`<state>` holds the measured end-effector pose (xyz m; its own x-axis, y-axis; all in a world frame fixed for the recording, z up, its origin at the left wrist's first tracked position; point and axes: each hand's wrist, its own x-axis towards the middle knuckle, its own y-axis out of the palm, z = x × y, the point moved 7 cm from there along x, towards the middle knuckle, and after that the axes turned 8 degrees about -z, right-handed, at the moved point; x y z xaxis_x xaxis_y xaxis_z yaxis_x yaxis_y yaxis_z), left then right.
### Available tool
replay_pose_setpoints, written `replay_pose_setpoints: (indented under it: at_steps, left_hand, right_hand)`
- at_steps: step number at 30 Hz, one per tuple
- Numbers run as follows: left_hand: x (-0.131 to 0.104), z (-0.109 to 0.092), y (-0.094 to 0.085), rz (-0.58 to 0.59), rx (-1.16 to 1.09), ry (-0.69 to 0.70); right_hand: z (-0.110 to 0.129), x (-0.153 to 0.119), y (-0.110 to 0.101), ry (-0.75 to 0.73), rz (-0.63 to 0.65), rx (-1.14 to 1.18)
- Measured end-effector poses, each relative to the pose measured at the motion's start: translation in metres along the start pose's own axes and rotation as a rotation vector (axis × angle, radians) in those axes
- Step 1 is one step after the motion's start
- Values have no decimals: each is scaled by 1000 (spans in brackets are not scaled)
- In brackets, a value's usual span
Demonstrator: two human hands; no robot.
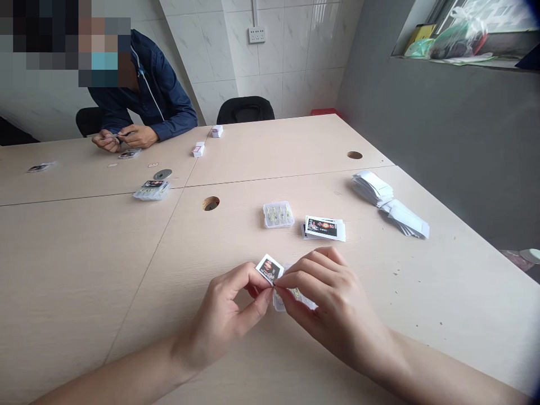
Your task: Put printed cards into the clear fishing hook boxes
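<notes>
My left hand (236, 304) pinches a small label (270, 269) with a black printed face and a white border. My right hand (327, 292) is closed at the label's lower right corner, thumb and fingers meeting the left hand's fingertips. Under the right fingers lies a clear plastic box (279, 302), partly hidden, with gold-coloured pieces inside. Just beyond, another clear box (278, 215) holds several thin gold-coloured pieces like hooks. A small stack of printed labels (324, 228) lies to its right.
Two piles of white slips (372, 188) lie at the right. Several clear boxes (152, 191) stand at the left, near a round cable hole (211, 203). Across the table (84, 270) a person in a blue jacket (169, 95) works with both hands. Two small white stacks (198, 149) stand nearby.
</notes>
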<state>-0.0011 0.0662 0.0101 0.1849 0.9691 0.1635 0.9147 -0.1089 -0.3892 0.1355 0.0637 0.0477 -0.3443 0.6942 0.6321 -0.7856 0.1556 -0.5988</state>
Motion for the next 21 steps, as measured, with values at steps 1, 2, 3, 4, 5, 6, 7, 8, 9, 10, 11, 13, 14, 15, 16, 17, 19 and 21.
replay_pose_setpoints:
  at_steps: [1, 2, 3, 4, 5, 6, 7, 8, 9, 10, 11, 13, 14, 15, 16, 17, 19, 21]
  left_hand:
    - [0, 0, 0, 4, 0, 0]
    - [0, 0, 1, 7, -1, -1]
    - [1, 0, 1, 8, -2, -2]
    - [1, 0, 1, 7, -4, -3]
    - [0, 0, 1, 4, -6, -3]
    - [0, 0, 1, 2, -8, -4]
    - [0, 0, 0, 0, -13, -5]
    - [0, 1, 0, 1, -20, -11]
    - [-1, 2, 0, 6, -31, -23]
    - [-1, 3, 1, 12, -52, -42]
    - [-1, 4, 2, 25, -83, -73]
    - [-1, 8, 4, 61, -171, -165]
    - [-2, 10, 6, 82, -221, -220]
    - [-2, 12, 8, 97, -270, -272]
    - [-2, 13, 9, 104, -313, -318]
    - [-2, 15, 9, 101, -348, -353]
    - [-2, 17, 9, 84, -396, -392]
    - [-1, 19, 8, 73, -418, -403]
  right_hand:
    - [0, 0, 0, -1, 4, -2]
    - [0, 0, 0, -3, 8, -6]
    - [0, 0, 0, -7, 10, -12]
    - [0, 0, 0, -12, 11, -20]
    - [0, -1, 0, -18, 11, -29]
    - [1, -1, 0, -23, 11, -36]
    - [1, -1, 1, -26, 11, -41]
    - [1, -1, 1, -28, 14, -43]
    - [0, -1, 1, -27, 17, -44]
    - [0, -1, 1, -27, 20, -45]
    - [1, -1, 1, -26, 21, -45]
    - [1, 0, 0, -33, 18, -49]
    - [2, 0, -1, -42, 17, -51]
    - [3, 1, -1, -54, 17, -52]
    - [5, 1, -2, -68, 19, -52]
    - [6, 2, -2, -81, 24, -53]
    - [7, 2, -2, -97, 33, -59]
    - [7, 2, -2, -99, 38, -69]
